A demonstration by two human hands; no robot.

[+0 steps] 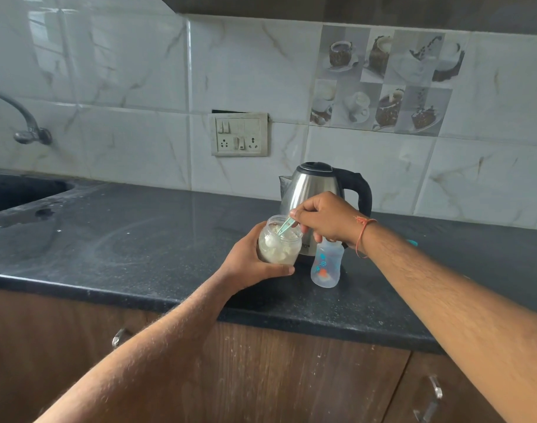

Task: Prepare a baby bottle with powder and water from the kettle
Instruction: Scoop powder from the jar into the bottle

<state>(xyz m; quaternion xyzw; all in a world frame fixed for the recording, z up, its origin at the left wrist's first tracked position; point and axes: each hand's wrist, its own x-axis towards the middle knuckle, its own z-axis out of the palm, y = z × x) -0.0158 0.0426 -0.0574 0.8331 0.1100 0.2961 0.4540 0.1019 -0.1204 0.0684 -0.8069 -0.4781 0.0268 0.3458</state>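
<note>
My left hand (255, 264) grips a clear jar (280, 241) of white powder, lifted a little and tilted above the black counter. My right hand (325, 219) pinches a teal scoop (287, 225) whose end dips into the jar's open mouth. An open, clear baby bottle (326, 264) with blue and orange prints stands on the counter just right of the jar, under my right wrist. The steel kettle (314, 186) with a black handle and closed lid stands behind both, partly hidden by my right hand.
A black counter (139, 239) runs across the view, with a dark sink (20, 190) and tap (26, 123) at the far left. A socket plate (239, 134) sits on the tiled wall. A small teal item (412, 242) peeks out behind my right forearm. Wooden cabinets lie below.
</note>
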